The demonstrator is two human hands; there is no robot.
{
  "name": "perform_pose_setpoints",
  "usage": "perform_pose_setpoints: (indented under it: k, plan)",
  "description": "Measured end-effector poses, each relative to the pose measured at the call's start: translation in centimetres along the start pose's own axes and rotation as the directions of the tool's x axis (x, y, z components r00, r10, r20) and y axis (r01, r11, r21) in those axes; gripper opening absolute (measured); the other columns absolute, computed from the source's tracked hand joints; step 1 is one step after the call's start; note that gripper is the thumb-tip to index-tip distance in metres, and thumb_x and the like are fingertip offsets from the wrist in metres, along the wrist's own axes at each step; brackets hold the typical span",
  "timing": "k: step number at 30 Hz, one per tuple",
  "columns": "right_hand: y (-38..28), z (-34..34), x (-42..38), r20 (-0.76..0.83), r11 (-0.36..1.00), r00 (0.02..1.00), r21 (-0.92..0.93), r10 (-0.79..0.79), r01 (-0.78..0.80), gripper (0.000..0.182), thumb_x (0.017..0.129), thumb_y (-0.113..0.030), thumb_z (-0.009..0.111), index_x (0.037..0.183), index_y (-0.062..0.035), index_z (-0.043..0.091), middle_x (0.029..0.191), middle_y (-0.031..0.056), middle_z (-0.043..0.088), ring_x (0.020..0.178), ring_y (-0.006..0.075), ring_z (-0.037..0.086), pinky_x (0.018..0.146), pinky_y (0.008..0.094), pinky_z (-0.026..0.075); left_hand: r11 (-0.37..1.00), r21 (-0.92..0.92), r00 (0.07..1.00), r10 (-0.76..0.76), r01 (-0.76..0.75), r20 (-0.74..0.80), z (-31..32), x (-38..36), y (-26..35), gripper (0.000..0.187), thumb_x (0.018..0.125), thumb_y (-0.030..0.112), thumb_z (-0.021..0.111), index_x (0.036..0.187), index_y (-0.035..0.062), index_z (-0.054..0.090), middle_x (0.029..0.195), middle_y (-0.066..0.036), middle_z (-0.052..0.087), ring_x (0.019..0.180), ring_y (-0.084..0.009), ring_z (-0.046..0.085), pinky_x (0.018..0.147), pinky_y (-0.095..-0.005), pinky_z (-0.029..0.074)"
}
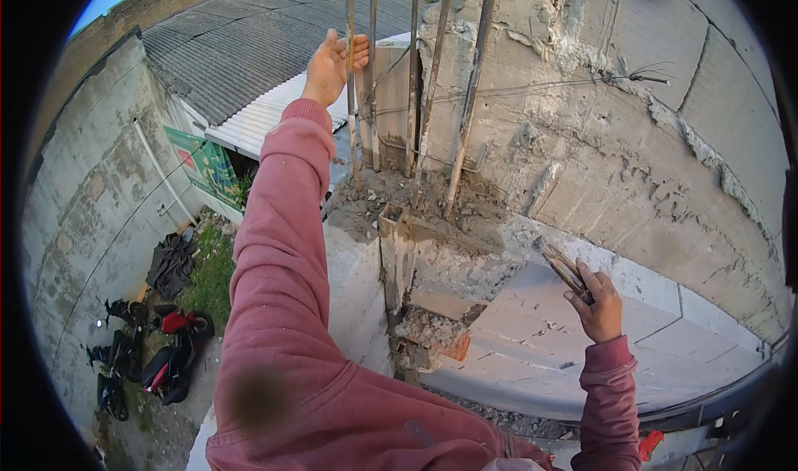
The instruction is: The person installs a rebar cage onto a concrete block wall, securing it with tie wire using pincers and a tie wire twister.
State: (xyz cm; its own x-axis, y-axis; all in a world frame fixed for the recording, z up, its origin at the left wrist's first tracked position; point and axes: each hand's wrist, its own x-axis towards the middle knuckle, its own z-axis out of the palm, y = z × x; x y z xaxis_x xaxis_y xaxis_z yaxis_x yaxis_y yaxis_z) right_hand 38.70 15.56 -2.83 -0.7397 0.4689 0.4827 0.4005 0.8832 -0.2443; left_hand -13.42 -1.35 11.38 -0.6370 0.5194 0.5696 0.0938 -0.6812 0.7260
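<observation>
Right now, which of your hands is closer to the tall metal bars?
My left. The left hand is up among the metal bars, fingers behind the leftmost one; the right hand is lower, off to their right.

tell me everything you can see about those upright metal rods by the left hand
Five slim, brownish, rusty-looking metal rods with paler patches rise from rough, lumpy mortar. Some lean slightly; their tops run out of view. The leftmost crosses in front of the open left hand; whether they touch is unclear.
</observation>
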Motion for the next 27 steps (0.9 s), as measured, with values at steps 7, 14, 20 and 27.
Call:
perform_pose_setpoints:
  k: [7,14,20,27]
  plan:
    - [2.2,4.9,8.8,-0.055,0.972,0.974,-0.107,-0.218,0.211,0.052,0.07,-0.037,0.07,0.114,-0.0098,0.06,0.084,0.0111,0.057,0.081,0.0299,0.055,0.073,0.039,0.044,0.985,0.167,0.986,0.014,-0.043,0.169,1.4,2.8,0.0,0.066,0.092,0.055,0.03,0.12,-0.0029,0.048,0.083,-0.003,0.055,0.074,-0.0129,0.054,0.072,-0.0272,0.047]
    - [1.9,6.7,8.3,-0.232,0.971,0.949,-0.155,-0.215,0.182,0.032,0.079,-0.033,0.063,0.091,-0.0037,0.066,0.084,0.0111,0.061,0.08,0.0291,0.054,0.071,0.0381,0.042,0.99,-0.003,0.956,0.136,-0.14,0.259,1.1,2.4,-0.8,0.073,0.088,0.063,0.031,0.115,-0.0018,0.052,0.077,-0.001,0.055,0.068,-0.0105,0.053,0.068,-0.0243,0.047]
    - [2.0,6.9,8.4,-0.232,0.983,0.962,-0.139,-0.146,0.116,0.028,0.081,-0.031,0.06,0.087,-0.0042,0.065,0.085,0.0111,0.061,0.082,0.0298,0.054,0.074,0.038,0.041,-0.115,0.773,0.279,0.891,-0.623,0.358,4.6,-3.2,2.6,0.032,0.088,0.023,0.054,0.108,-0.0007,0.054,0.101,-0.011,0.055,0.087,-0.0207,0.056,0.078,-0.032,0.046]
    - [2.1,7.0,8.1,-0.233,0.988,0.966,-0.131,-0.111,0.082,0.026,0.082,-0.029,0.059,0.087,-0.0044,0.065,0.084,0.0111,0.061,0.082,0.0301,0.054,0.074,0.0384,0.043,-0.033,0.907,0.772,0.512,-0.421,0.377,6.4,-2.8,-4.9,0.036,0.082,0.008,0.054,0.118,0.0008,0.05,0.116,-0.016,0.052,0.1,-0.0347,0.055,0.086,-0.0385,0.044]
